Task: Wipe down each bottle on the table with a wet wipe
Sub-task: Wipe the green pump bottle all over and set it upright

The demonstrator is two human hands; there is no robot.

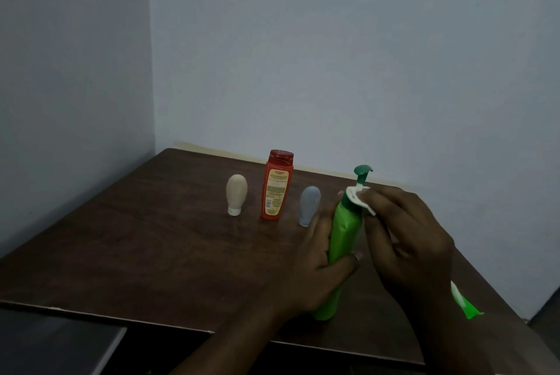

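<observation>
Step in hand: wiping the green pump bottle (pixel 344 232), judged as one of four bottles on the table (pixel 151 238).

- Left hand (pixel 321 256): fingers and thumb wrapped round the bottle's lower body, steadying it. The bottle is tilted, top leaning away from the person. Cannot tell if its base touches the table.
- Right hand (pixel 406 238): fingertips pinch a bunched white wet wipe (pixel 357 196) and press it to the bottle's shoulder, just under the dark green pump head (pixel 362 171).
- Beyond the left hand's fingertips: grey tube (pixel 309 205), standing on its cap, close by.
- Further out to that hand's left: red bottle (pixel 276 189), upright, then beige tube (pixel 236 194), also cap-down. All three stand apart from each other, neither hand on them.
- Behind the right wrist, at the table's right edge: green and white packet (pixel 466 305), possibly the wipe wrapper.

Next move, as judged: run the wipe down the green body while the left hand turns or shifts its hold so the covered part is reached. Then set the bottle upright and take one from the row.

Writing: the red bottle carries a yellow label with a red heading and small print, too blurred to read. No brand is legible on the green bottle, the tubes or the packet
</observation>
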